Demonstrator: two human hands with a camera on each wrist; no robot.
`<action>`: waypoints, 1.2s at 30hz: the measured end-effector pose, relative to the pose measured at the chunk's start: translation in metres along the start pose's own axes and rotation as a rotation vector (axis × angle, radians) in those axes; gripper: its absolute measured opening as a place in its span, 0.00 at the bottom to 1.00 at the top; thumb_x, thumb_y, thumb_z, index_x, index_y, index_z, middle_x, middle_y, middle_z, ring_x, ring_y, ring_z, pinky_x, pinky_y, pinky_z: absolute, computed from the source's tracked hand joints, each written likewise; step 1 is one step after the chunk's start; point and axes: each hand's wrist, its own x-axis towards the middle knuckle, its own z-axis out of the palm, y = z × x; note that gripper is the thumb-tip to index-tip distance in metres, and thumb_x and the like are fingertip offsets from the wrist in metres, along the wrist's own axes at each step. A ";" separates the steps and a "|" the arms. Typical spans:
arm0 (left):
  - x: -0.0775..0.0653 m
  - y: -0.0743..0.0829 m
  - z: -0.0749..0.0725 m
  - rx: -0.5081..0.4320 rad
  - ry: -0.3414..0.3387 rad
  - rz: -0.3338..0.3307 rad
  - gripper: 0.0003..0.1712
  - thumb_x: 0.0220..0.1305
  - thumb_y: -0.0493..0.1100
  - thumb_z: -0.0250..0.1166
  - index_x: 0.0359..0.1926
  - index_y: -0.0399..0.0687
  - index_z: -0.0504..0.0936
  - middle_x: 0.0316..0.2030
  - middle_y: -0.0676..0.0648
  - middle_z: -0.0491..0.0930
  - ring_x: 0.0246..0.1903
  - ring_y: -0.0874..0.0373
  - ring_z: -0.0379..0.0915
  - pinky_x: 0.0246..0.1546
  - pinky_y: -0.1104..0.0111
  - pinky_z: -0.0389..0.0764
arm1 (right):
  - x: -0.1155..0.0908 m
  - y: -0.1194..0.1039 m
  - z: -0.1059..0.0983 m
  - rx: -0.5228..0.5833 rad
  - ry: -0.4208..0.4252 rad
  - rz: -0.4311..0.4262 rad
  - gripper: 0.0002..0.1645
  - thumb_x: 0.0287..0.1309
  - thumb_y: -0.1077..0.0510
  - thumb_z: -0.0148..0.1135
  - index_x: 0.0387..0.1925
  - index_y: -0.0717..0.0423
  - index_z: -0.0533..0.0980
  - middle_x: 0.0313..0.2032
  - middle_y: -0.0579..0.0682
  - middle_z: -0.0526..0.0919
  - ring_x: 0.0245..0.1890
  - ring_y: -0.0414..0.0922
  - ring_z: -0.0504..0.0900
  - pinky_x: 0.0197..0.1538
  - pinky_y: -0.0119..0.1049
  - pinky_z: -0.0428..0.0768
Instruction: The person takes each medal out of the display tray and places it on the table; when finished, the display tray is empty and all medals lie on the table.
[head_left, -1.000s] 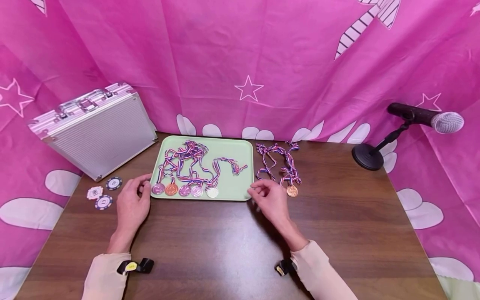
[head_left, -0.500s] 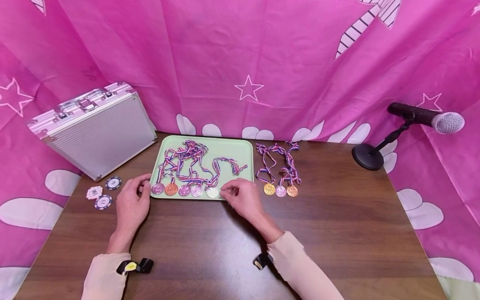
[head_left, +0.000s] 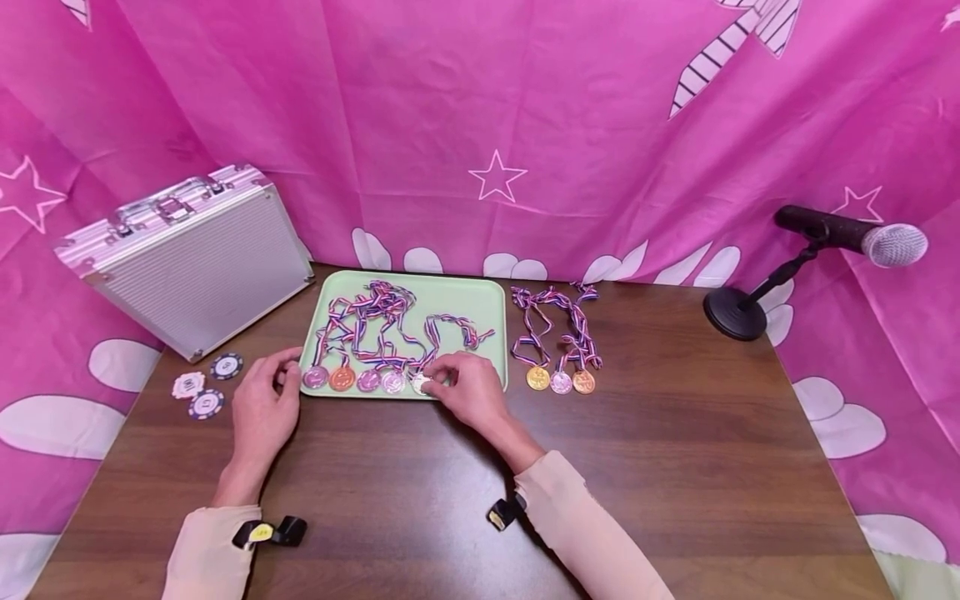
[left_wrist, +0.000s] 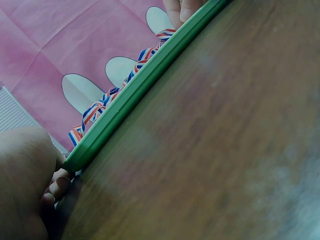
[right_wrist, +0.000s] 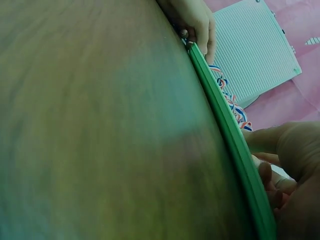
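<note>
A pale green tray (head_left: 465, 293) lies on the table, with several medals on striped ribbons (head_left: 390, 304) in it. My left hand (head_left: 264, 408) grips the tray's front left corner, thumb above and fingers beneath in the left wrist view. Inside the front rim, my right hand (head_left: 472, 390) pinches a silver medal (head_left: 418, 384), the last in the row; the fingers partly cover it. To its left in the row lie a bronze medal (head_left: 342, 379) and several silvery-pink medals (head_left: 369, 381).
Right of the tray lie a gold medal (head_left: 537, 378), a silvery medal (head_left: 561, 382) and a bronze medal (head_left: 583, 382). Poker chips (head_left: 206, 404) and an aluminium case (head_left: 202, 267) stand left. A microphone (head_left: 847, 233) on a stand is at the far right.
My right hand has moved left from the tray's right front corner to the silver medal, which has shifted slightly left. My left hand stays at the left corner.
</note>
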 end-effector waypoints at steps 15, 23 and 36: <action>0.000 0.000 0.001 0.000 -0.009 0.003 0.19 0.83 0.39 0.58 0.64 0.38 0.87 0.45 0.38 0.80 0.41 0.50 0.71 0.42 0.62 0.64 | 0.006 -0.002 -0.004 -0.107 -0.070 0.037 0.15 0.58 0.53 0.86 0.47 0.45 0.92 0.34 0.41 0.85 0.33 0.38 0.80 0.39 0.36 0.76; 0.001 -0.001 -0.001 0.009 -0.015 -0.006 0.19 0.84 0.41 0.58 0.65 0.39 0.87 0.46 0.38 0.80 0.41 0.50 0.71 0.41 0.62 0.64 | 0.000 -0.002 -0.009 0.020 0.019 0.047 0.11 0.60 0.59 0.84 0.37 0.51 0.86 0.33 0.45 0.89 0.28 0.36 0.79 0.37 0.33 0.78; 0.001 -0.003 0.002 0.011 0.000 0.014 0.19 0.83 0.40 0.59 0.63 0.38 0.87 0.44 0.38 0.81 0.39 0.50 0.70 0.40 0.62 0.64 | -0.016 -0.002 -0.042 0.521 0.123 0.183 0.06 0.64 0.71 0.75 0.43 0.69 0.89 0.32 0.60 0.92 0.24 0.36 0.84 0.30 0.30 0.85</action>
